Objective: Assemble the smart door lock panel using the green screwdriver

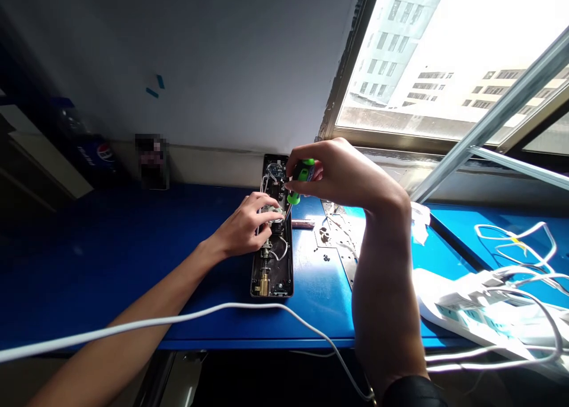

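My right hand (331, 173) is shut on a green-and-black-handled screwdriver (303, 173), whose thin shaft angles down into a long, open dark casing (272, 282). The casing looks like an electronic lock body and holds white wires, a circuit board (275, 171) and a brass fitting (262, 284). My left hand (246, 224) lies over a silver part (272, 208) inside the casing, with its fingers curled onto it. The screwdriver tip is hidden behind my fingers.
The casing lies on a blue table (311, 303). To its right are a perforated metal plate (342, 235), small dark screws (326, 258) and a short brown rod (303, 223). A white power strip (462, 306) and white cables (178, 319) lie nearby, below a window (444, 57).
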The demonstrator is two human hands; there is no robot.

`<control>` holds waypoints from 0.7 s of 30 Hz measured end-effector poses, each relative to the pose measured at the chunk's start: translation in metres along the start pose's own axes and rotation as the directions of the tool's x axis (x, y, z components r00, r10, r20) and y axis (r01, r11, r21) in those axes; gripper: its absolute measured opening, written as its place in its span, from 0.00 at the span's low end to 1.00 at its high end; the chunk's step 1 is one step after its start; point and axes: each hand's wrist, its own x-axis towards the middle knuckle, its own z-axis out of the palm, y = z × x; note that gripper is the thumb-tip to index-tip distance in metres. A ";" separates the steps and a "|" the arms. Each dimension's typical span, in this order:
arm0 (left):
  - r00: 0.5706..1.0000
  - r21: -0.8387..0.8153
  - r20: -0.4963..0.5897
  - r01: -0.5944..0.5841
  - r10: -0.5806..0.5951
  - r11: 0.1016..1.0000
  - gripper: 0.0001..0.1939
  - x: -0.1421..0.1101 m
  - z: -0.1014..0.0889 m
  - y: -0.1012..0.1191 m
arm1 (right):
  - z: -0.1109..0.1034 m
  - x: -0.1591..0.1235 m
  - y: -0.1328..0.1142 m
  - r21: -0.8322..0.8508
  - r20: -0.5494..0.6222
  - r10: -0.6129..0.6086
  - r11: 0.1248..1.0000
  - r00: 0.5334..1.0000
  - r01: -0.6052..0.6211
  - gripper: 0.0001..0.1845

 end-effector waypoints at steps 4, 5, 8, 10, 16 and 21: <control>1.000 -0.002 0.006 -0.001 0.001 1.000 0.18 0.000 0.000 0.001 | 0.005 0.003 -0.006 -0.075 -0.041 0.064 0.995 0.997 -0.066 0.09; 1.000 -0.002 0.006 -0.002 0.002 1.000 0.18 0.001 0.000 0.002 | 0.007 0.004 -0.008 -0.093 -0.053 0.082 0.992 0.995 -0.086 0.13; 1.000 0.002 0.009 -0.005 0.005 1.000 0.18 0.001 0.000 0.004 | 0.012 0.007 -0.010 -0.102 -0.073 0.130 0.985 0.989 -0.137 0.21; 1.000 0.007 0.011 -0.010 0.010 1.000 0.18 0.001 0.000 0.005 | 0.013 0.007 -0.011 -0.092 -0.062 0.119 0.988 0.991 -0.124 0.18; 1.000 0.028 0.000 -0.013 0.013 1.000 0.17 0.002 -0.001 0.004 | 0.008 0.001 -0.011 -0.013 0.087 -0.045 0.999 0.995 0.047 0.18; 1.000 0.034 -0.006 -0.022 0.022 0.999 0.17 0.003 -0.002 0.005 | 0.010 0.004 -0.012 -0.092 -0.011 0.043 0.995 0.999 -0.044 0.14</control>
